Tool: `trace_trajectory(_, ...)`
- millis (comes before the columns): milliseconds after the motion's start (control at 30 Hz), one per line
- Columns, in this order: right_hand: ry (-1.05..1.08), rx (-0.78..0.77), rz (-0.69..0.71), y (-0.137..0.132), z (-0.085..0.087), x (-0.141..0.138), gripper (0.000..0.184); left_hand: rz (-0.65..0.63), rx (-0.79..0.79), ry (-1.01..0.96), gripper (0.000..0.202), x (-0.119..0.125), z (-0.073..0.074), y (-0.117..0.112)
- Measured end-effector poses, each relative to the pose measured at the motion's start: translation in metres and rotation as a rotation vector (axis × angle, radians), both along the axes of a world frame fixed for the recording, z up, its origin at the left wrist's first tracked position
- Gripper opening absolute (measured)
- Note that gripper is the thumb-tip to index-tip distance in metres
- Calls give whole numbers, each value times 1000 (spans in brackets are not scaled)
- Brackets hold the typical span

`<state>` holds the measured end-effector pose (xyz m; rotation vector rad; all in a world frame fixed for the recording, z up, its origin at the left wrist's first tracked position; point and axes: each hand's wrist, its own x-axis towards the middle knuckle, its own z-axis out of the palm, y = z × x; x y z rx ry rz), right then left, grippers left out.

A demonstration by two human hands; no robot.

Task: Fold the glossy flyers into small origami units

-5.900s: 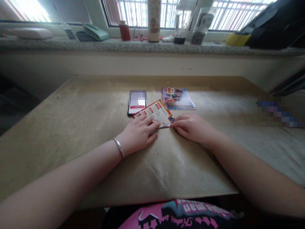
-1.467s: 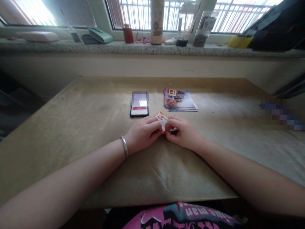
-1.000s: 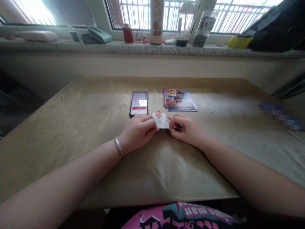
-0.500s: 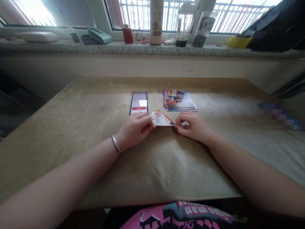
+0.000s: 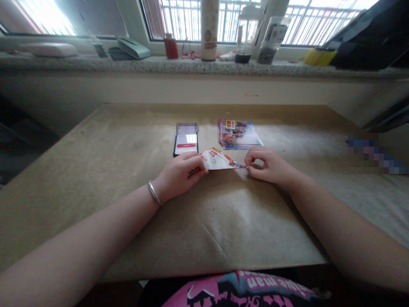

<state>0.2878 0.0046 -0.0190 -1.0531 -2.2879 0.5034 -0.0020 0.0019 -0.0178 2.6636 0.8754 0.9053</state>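
A folded paper leaflet (image 5: pixel 219 160), white with red labels and an orange printed edge, lies between my two hands over the table. My left hand (image 5: pixel 187 170), with a silver bangle at the wrist, is closed on the leaflet's left end. At the other side, my right hand (image 5: pixel 263 165) pinches the leaflet's pointed right corner between thumb and forefinger. Just beyond my left hand lies a smartphone (image 5: pixel 185 146) with a lit screen and a red button. A stack of colourful printed leaflets (image 5: pixel 241 134) rests behind my right hand.
The table (image 5: pixel 153 238) has a tan cover with a crease near the front. Behind it, a granite windowsill (image 5: pixel 128 66) carries a red bottle (image 5: pixel 171 46), a tall cylinder (image 5: pixel 209 32), clear containers and a dark bag (image 5: pixel 367 38). A blurred item lies at the table's right edge.
My right hand has moved to the right, drawing the leaflet's corner with it, so more of its printed face shows. My left hand has stayed nearly in place.
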Motion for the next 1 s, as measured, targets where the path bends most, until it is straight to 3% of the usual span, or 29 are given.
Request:
trace_trajectory(133,-6,-84,8,2,-1,3,8,-49,10,48,15,0,2,-1)
trace_trajectory(367,36,-139,-146,8,-12,1,10,-157,48,194,16,-2,1,0)
trace_trajectory(633,-14,31,-184,0,-9,-11,13,-276,137,204,23,0,3,1)
trace_trajectory(800,-22,132,-160,1,-10,-13,21,-243,269,204,22,1,5,-1)
trace_trajectory(1000,-61,35,-184,3,-16,-16,34,-272,315,197,20,3,3,0)
